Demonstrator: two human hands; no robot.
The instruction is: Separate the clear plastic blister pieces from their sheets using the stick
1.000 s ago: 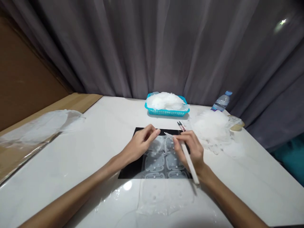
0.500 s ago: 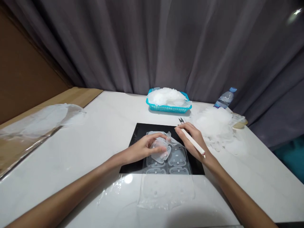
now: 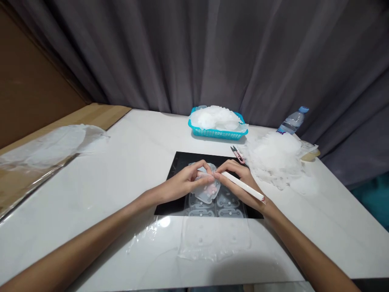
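Observation:
My left hand (image 3: 194,178) is closed on a translucent, rounded silicone-like piece (image 3: 208,194), with thumb and forefinger at its upper edge. My right hand (image 3: 238,178) grips a white pen-shaped tool (image 3: 244,186), whose rear end lies back towards the wrist. Its fingertips meet those of my left hand at the edge of the piece, and the tool's tip is hidden there. Below both hands, a clear sheet of moulded rounded shapes (image 3: 229,198) lies partly over a black mat (image 3: 174,192) and partly on the white table (image 3: 127,243).
Thread snips (image 3: 238,156) lie at the mat's far right corner. A blue basket (image 3: 217,133) of white translucent pieces stands behind. To the right are a heap of similar pieces (image 3: 279,156) and a water bottle (image 3: 293,121). A plastic bag (image 3: 57,146) lies on cardboard (image 3: 103,115) at left.
My right hand has moved left and nearer, bringing its fingertips to the piece in my left hand. The snips, partly covered before, now show. The view has shifted slightly.

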